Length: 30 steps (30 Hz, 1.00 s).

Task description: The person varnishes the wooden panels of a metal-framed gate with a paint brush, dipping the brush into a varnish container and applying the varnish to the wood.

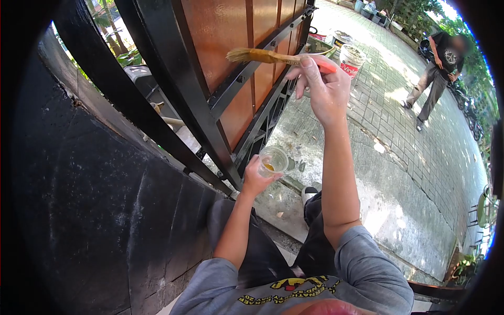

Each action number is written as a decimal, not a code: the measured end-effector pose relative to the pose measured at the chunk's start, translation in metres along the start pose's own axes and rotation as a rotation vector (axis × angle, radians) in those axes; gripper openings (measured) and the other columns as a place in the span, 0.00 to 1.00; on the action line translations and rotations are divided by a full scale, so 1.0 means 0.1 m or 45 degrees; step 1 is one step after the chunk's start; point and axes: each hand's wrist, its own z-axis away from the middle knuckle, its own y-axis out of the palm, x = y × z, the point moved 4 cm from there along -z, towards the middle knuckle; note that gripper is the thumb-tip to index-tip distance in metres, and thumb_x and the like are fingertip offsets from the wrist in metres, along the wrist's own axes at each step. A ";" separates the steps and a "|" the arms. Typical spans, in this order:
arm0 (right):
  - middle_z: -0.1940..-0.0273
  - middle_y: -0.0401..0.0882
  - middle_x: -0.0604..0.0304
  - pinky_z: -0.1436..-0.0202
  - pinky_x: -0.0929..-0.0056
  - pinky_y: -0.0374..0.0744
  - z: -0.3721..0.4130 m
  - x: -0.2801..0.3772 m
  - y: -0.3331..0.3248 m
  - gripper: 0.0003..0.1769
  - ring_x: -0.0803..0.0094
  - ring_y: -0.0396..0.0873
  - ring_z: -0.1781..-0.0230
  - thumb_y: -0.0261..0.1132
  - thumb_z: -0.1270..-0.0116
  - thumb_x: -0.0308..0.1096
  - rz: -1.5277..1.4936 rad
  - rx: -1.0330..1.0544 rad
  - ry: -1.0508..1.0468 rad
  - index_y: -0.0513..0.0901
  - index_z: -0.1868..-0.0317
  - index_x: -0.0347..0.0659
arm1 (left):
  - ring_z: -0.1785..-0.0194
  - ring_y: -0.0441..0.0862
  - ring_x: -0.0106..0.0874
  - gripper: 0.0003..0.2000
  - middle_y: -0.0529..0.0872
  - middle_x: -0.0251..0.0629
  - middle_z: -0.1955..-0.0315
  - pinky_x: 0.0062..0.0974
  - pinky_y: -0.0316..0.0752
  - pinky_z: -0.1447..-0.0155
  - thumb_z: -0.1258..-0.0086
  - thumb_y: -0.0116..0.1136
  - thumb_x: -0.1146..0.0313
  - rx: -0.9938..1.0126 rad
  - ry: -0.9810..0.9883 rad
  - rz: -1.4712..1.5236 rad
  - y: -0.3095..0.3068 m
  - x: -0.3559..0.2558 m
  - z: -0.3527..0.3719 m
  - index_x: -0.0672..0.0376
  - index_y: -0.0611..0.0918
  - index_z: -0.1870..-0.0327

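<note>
My right hand (326,86) is raised in front of the gate and grips a paintbrush (283,58) by its handle. The brush's bristles (242,55) point left and overlap an orange-brown wooden panel (215,31) in this view; the brush is stained yellowish brown. Lower down, my left hand (255,178) is wrapped around a clear plastic cup (274,157), tilted so that its inside shows. A little amber liquid (269,167) lies at the cup's bottom. The panels sit in a black metal gate frame (181,100) right beside both hands.
A dark wall (94,199) rises close on my left. Paint buckets (353,59) stand on the paving beyond the gate. Another person (443,65) stands at the upper right, near parked motorcycles (469,113). A green chair (483,207) is at the far right.
</note>
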 end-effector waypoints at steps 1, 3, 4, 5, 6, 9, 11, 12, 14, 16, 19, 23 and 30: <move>0.68 0.89 0.55 0.76 0.82 0.74 -0.01 -0.03 0.00 0.14 0.81 0.77 0.80 0.66 0.20 0.34 0.027 -0.050 0.022 0.87 0.50 0.28 | 0.49 0.87 0.45 0.31 0.87 0.47 0.53 0.38 0.82 0.44 0.51 0.87 0.60 0.007 0.004 -0.024 0.00 0.00 -0.01 0.64 0.84 0.48; 0.68 0.89 0.55 0.76 0.82 0.74 -0.03 -0.07 -0.01 0.14 0.81 0.77 0.80 0.66 0.20 0.34 0.046 -0.179 0.026 0.87 0.49 0.29 | 0.49 0.87 0.45 0.31 0.87 0.47 0.52 0.38 0.82 0.43 0.51 0.88 0.60 0.019 0.022 -0.074 0.00 -0.01 -0.01 0.64 0.84 0.47; 0.68 0.89 0.56 0.76 0.82 0.74 -0.03 -0.09 -0.03 0.14 0.82 0.77 0.80 0.66 0.20 0.34 0.040 -0.258 0.015 0.87 0.49 0.29 | 0.49 0.87 0.45 0.31 0.87 0.47 0.52 0.38 0.82 0.43 0.51 0.88 0.60 0.028 0.020 -0.072 0.01 -0.01 -0.02 0.64 0.84 0.47; 0.68 0.89 0.56 0.76 0.82 0.74 -0.03 -0.10 -0.05 0.13 0.82 0.77 0.80 0.66 0.20 0.34 0.031 -0.335 0.007 0.87 0.49 0.29 | 0.49 0.87 0.45 0.32 0.87 0.47 0.52 0.38 0.82 0.43 0.52 0.88 0.60 0.035 0.016 -0.072 0.01 -0.01 -0.01 0.64 0.84 0.47; 0.68 0.89 0.56 0.76 0.82 0.74 -0.03 -0.10 -0.04 0.13 0.82 0.77 0.80 0.66 0.20 0.34 0.026 -0.302 0.017 0.87 0.49 0.30 | 0.49 0.87 0.45 0.32 0.87 0.47 0.52 0.38 0.82 0.43 0.52 0.88 0.60 0.041 0.007 -0.072 0.00 -0.01 -0.01 0.64 0.84 0.47; 0.69 0.88 0.58 0.76 0.81 0.74 -0.01 -0.03 0.05 0.13 0.82 0.77 0.80 0.67 0.20 0.35 0.033 -0.196 0.067 0.88 0.50 0.30 | 0.49 0.88 0.44 0.32 0.87 0.47 0.52 0.37 0.82 0.43 0.52 0.88 0.60 0.038 0.020 -0.057 -0.01 -0.04 -0.01 0.64 0.84 0.47; 0.70 0.88 0.60 0.76 0.81 0.74 0.05 0.09 0.17 0.13 0.82 0.78 0.80 0.67 0.20 0.35 0.081 -0.134 0.119 0.88 0.52 0.30 | 0.49 0.88 0.44 0.32 0.87 0.46 0.52 0.37 0.82 0.43 0.52 0.88 0.60 0.032 0.024 -0.043 -0.02 -0.03 -0.02 0.64 0.84 0.47; 0.71 0.88 0.60 0.76 0.81 0.75 0.10 0.18 0.23 0.13 0.82 0.78 0.80 0.67 0.21 0.35 0.085 -0.074 0.114 0.89 0.52 0.31 | 0.50 0.88 0.44 0.32 0.87 0.46 0.52 0.37 0.82 0.43 0.52 0.88 0.60 0.034 0.024 -0.033 -0.01 -0.03 0.00 0.64 0.84 0.47; 0.72 0.88 0.61 0.76 0.81 0.75 0.18 0.36 0.33 0.13 0.82 0.79 0.80 0.68 0.21 0.35 0.096 0.051 0.092 0.89 0.53 0.31 | 0.50 0.88 0.43 0.32 0.87 0.46 0.52 0.36 0.82 0.44 0.51 0.88 0.60 0.038 0.004 -0.034 0.00 -0.01 0.02 0.64 0.84 0.46; 0.73 0.88 0.60 0.76 0.81 0.76 0.26 0.50 0.37 0.11 0.82 0.80 0.80 0.69 0.23 0.33 0.144 0.171 -0.018 0.89 0.55 0.32 | 0.51 0.87 0.44 0.32 0.87 0.46 0.53 0.37 0.82 0.45 0.51 0.88 0.60 0.035 0.001 -0.011 0.00 -0.02 0.02 0.65 0.84 0.47; 0.72 0.88 0.60 0.77 0.81 0.75 0.31 0.63 0.36 0.09 0.83 0.80 0.81 0.69 0.23 0.31 0.028 0.233 -0.048 0.89 0.55 0.31 | 0.53 0.86 0.47 0.31 0.86 0.47 0.55 0.39 0.82 0.47 0.52 0.88 0.60 0.009 0.014 0.029 -0.02 -0.04 0.01 0.66 0.85 0.49; 0.70 0.89 0.61 0.77 0.83 0.74 0.20 0.57 0.18 0.11 0.84 0.77 0.80 0.67 0.21 0.33 -0.016 0.020 -0.035 0.89 0.53 0.30 | 0.53 0.86 0.47 0.31 0.86 0.47 0.56 0.39 0.82 0.47 0.52 0.88 0.60 -0.006 0.005 0.033 -0.04 -0.06 0.00 0.65 0.85 0.49; 0.70 0.89 0.61 0.74 0.79 0.77 0.09 0.18 0.23 0.12 0.82 0.80 0.79 0.68 0.22 0.35 0.211 -0.049 0.033 0.89 0.51 0.33 | 0.51 0.87 0.48 0.31 0.86 0.46 0.54 0.39 0.82 0.45 0.52 0.87 0.60 -0.005 0.036 -0.008 -0.04 -0.07 -0.01 0.65 0.85 0.48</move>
